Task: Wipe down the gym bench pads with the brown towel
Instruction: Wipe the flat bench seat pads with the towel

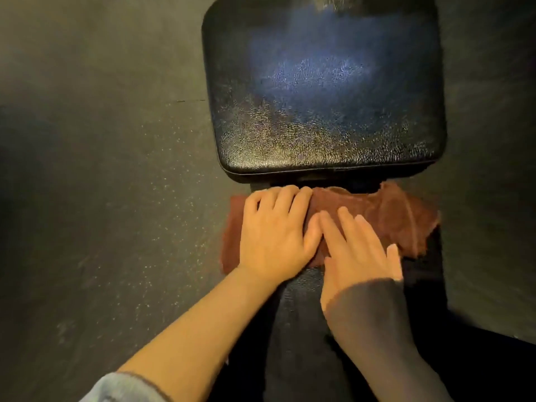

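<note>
Two hands flat on the brown terry towel (pixel 374 216): left hand (pixel 275 236) and right hand (pixel 359 253), fingers spread, press it across the near black vinyl bench pad (pixel 301 314). Far glossy black seat pad (pixel 322 91) glistens, possibly wiped; near pad seems mostly left. Dark speckled rubber floor (pixel 116 198) surrounds, dimly lit.

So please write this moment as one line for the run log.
left hand: flat on towel | right hand: flat on towel | towel: across near pad | far pad: bare, shiny

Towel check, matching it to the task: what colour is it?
Reddish brown towel, clearest in the head view.
</note>
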`<state>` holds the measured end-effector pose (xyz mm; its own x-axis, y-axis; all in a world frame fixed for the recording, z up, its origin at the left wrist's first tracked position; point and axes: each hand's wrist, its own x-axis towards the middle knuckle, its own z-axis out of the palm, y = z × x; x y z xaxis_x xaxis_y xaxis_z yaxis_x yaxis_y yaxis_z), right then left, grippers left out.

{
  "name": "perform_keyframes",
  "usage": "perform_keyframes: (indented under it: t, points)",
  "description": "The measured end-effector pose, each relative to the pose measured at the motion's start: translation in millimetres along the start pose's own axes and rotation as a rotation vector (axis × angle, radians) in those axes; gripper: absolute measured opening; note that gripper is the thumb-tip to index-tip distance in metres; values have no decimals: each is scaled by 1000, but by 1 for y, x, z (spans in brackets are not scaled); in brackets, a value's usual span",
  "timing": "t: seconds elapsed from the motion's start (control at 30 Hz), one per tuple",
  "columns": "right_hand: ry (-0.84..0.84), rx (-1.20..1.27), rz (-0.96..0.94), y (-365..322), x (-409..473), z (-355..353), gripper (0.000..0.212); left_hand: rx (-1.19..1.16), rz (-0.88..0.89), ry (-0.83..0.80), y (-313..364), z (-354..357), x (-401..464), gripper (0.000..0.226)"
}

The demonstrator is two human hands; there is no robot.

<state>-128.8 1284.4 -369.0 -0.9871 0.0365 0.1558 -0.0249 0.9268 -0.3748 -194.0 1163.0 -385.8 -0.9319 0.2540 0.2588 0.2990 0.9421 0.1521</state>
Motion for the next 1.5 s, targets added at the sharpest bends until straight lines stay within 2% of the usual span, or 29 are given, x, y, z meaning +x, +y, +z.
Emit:
perform_keyframes:
  t: [0.17,0.27,0.37,0.57,0.67,0.73,0.8,0.87,0.93,1.07,1.17,1.23,1.3,1.5]
  points:
    - [-9,-89,50,0,-29,7,63,19,153,35,-14,4,-10,53]
    - [-93,-177,54,-5,-45,2,57,41,236,57,-21,9,-27,57]
    - [-188,-113,95,-4,-56,-7,52,23,258,39,-19,10,-52,60]
    - [-36,-125,22,-5,-93,-9,28,15,286,8,-18,10,-91,59]
    - [43,-121,65,-18,-106,-13,34,-28,313,0,-15,9,-125,59]
    - [134,-155,20,-18,-97,-13,32,-91,331,18,-17,7,-142,56]
    - [150,-155,-54,-18,-76,-10,41,-212,268,72,-24,1,-150,48]
    - [-35,-194,-142,-25,-54,7,59,-332,87,159,-34,-8,-161,40]
    - [-155,-255,-210,-31,-43,32,67,-389,-67,235,-46,-17,-170,37]
    - [-96,-307,-239,-47,-8,55,73,-429,-237,316,-71,-27,-183,34]
    - [-123,-320,-203,-70,35,52,79,-446,-293,307,-74,-29,-191,33]
    - [-100,-314,-157,-86,45,56,72,-460,-315,304,-74,-30,-200,34]
    - [-64,-297,-129,-97,37,63,67,-482,-360,296,-76,-29,-209,35]
    - [-47,-307,-198,-100,-35,78,80,-553,-419,291,-70,-27,-215,36]
